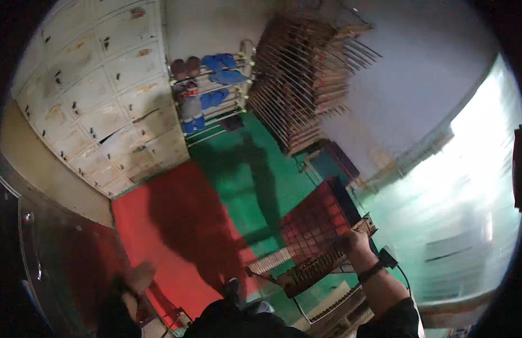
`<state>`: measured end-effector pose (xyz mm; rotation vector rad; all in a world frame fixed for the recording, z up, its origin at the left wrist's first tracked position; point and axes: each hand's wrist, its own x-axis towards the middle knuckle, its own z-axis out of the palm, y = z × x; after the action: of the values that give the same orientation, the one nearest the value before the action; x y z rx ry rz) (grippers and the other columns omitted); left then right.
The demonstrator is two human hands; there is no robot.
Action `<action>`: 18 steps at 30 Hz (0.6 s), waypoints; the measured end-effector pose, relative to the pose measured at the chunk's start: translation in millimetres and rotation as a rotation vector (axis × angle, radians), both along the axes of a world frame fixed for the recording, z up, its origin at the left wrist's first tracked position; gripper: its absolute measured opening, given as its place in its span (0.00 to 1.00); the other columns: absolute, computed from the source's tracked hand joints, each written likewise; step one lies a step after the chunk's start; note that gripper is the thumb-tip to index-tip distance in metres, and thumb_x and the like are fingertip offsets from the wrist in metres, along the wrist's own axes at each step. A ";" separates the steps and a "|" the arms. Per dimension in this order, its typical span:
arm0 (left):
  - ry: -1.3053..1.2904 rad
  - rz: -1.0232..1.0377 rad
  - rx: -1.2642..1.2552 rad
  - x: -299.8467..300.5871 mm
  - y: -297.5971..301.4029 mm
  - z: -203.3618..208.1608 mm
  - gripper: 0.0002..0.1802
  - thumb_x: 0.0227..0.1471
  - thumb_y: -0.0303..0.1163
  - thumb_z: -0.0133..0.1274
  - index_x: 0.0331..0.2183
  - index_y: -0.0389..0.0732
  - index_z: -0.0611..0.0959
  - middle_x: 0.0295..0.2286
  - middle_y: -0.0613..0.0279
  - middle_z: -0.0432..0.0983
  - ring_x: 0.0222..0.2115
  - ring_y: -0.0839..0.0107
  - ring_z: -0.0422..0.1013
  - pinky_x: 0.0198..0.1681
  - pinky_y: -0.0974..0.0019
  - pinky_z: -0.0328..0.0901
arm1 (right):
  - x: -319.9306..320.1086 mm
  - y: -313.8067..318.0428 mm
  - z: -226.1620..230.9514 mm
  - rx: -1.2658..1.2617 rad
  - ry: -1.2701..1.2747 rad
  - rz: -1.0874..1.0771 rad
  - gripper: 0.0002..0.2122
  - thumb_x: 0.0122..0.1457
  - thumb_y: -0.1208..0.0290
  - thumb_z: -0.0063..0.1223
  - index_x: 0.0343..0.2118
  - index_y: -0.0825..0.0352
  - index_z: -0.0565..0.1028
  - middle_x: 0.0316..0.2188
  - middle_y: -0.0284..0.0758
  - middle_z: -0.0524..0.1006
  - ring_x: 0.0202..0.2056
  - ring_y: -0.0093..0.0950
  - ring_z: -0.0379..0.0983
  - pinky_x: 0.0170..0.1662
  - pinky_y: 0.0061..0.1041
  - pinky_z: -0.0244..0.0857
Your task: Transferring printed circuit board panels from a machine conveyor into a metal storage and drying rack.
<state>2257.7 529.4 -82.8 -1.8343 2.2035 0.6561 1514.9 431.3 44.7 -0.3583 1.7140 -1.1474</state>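
Note:
My right hand [356, 245], with a dark band at the wrist, is closed round the right end of a brown slotted rack [311, 271]. The rack slants across in front of me; a row of pale bars [272, 261] shows at its left end. Behind it, dark grid lines cross a red panel [311, 222]; whether they belong to the same rack I cannot tell. Low on the left, my left hand [138, 280] is blurred. Its fingers look stretched out, and nothing shows in it.
White lockers [103, 107] line the left wall. A shoe rack [216, 93] with blue slippers stands beside a tall stack of barred brown racks [306, 84]. Red matting [176, 214] lies over the green floor [255, 186]. Translucent sheeting [463, 225] hangs at the right.

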 end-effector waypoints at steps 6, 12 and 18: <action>0.191 0.528 0.349 12.4 21.6 16.4 0.22 0.61 0.43 0.42 0.48 0.37 0.74 0.42 0.51 0.75 0.43 0.57 0.72 0.46 0.54 0.67 | -197.3 -130.8 -217.9 -0.315 0.905 0.621 0.10 0.52 0.69 0.60 0.32 0.71 0.76 0.27 0.36 0.77 0.30 0.33 0.75 0.34 0.38 0.71; 0.347 0.793 0.312 -83.3 -10.1 63.8 0.21 0.61 0.43 0.44 0.48 0.37 0.75 0.41 0.53 0.76 0.41 0.59 0.72 0.44 0.56 0.67 | -2.2 -302.3 -194.5 -0.312 0.184 0.203 0.10 0.52 0.70 0.59 0.35 0.67 0.76 0.31 0.37 0.76 0.31 0.33 0.73 0.34 0.37 0.69; 0.441 0.776 0.277 -148.0 -92.3 70.0 0.21 0.60 0.42 0.45 0.47 0.37 0.75 0.39 0.54 0.76 0.40 0.61 0.73 0.43 0.58 0.68 | 62.7 -332.8 -232.2 -0.133 -0.165 0.006 0.09 0.52 0.74 0.56 0.36 0.66 0.72 0.30 0.37 0.73 0.29 0.33 0.72 0.31 0.35 0.67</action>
<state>2109.7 437.1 -12.8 -2.5396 1.3978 1.5355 1577.6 98.5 -187.5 -0.3399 1.4968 -1.2545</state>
